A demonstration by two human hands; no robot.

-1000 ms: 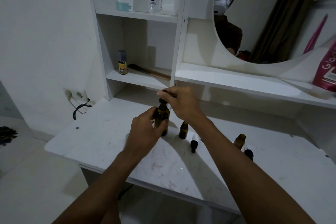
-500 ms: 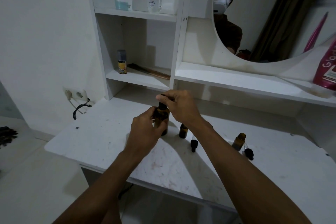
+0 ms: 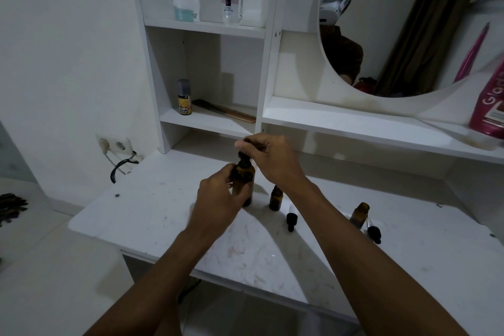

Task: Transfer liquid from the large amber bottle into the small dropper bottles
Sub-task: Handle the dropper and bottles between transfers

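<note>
Head view is showing an early stage: the left hand point(image 3: 218, 196) is gripping the large amber bottle point(image 3: 244, 185) on the white tabletop point(image 3: 163, 213), while the right hand point(image 3: 272, 163) is pinching its dropper top point(image 3: 242, 156). Two small dropper bottles point(image 3: 275, 198) point(image 3: 359, 214) are standing uncapped to the right, loose droppers point(image 3: 291, 219) point(image 3: 373, 233) lying beside them. Whether either is holding liquid, I cannot tell. Nothing is blocking the path — only the right forearm is passing just beside the nearer one.

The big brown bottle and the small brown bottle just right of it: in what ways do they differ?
The big bottle is much taller and wider than the small bottle. The left hand grips the big bottle and the right hand pinches its black top; the small bottle stands free, untouched. Both are brown and upright.
</note>
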